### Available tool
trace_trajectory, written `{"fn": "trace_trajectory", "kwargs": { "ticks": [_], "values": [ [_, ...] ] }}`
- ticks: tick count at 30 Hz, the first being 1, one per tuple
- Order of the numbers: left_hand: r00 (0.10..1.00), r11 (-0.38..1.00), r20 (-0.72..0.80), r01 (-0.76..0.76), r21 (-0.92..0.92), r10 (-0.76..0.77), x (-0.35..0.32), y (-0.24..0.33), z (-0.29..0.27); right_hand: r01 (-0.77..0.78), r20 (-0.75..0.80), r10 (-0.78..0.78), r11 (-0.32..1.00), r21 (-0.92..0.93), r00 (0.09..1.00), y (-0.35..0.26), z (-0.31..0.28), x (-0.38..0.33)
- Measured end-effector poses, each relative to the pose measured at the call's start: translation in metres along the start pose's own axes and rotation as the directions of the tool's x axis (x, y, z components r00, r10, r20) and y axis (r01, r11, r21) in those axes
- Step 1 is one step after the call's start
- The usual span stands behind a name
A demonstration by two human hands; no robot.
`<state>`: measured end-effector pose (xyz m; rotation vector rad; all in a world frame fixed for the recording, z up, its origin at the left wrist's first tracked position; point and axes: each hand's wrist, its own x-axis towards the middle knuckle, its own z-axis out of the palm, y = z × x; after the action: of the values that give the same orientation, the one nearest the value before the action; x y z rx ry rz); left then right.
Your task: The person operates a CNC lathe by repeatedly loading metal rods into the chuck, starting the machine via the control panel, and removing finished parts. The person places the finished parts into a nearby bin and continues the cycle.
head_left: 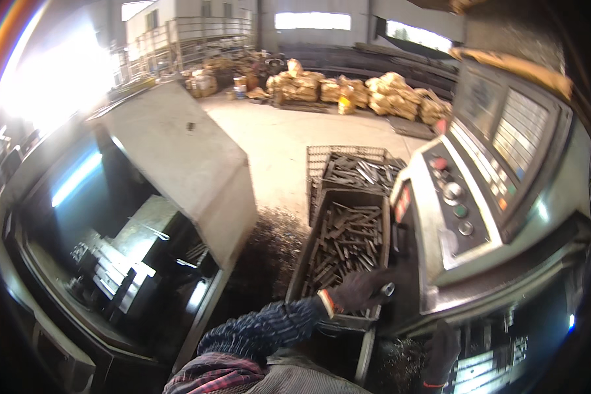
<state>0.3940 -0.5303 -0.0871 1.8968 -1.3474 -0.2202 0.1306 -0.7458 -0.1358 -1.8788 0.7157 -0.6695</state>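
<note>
My left hand (358, 292), in a dark glove with an orange cuff edge, is above the near end of a crate (301, 270) full of dark metal bars (348, 240). Its fingers are closed round a short metal rod (388, 289), whose bright round end shows. Lower right, my right hand (442, 348), also in a dark glove, is beside a machine opening with several bright metal bars (482, 374). Its fingers blend into the dark background, so their grip does not show.
A machine control panel (459, 197) with buttons stands at right. At left, another machine's open door (184, 151) juts toward the middle; a metal fixture (121, 266) is inside. Metal shavings (276, 243) lie on the floor. Behind the crate is a mesh basket (316, 161) of metal pieces.
</note>
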Motion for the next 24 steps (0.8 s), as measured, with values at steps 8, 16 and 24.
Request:
{"fn": "trace_trajectory", "kwargs": {
  "ticks": [8,16,24],
  "values": [
    [0.939,0.952,-0.237,0.282,0.119,-0.249,-0.200,-0.048,-0.076,0.331,0.553,-0.360,0.931,0.156,0.751,-0.061,0.193,-0.037],
    [0.706,0.787,-0.546,0.026,-0.617,-0.451,-0.363,-0.008,-0.148,0.424,0.833,-0.532,0.796,0.431,0.152,-0.173,0.383,-0.114],
    [0.320,0.734,-0.699,-0.019,-0.679,-0.639,-0.462,0.008,-0.168,-0.119,0.889,-0.353,0.936,0.332,-0.291,-0.245,0.477,-0.202]
  ]
}}
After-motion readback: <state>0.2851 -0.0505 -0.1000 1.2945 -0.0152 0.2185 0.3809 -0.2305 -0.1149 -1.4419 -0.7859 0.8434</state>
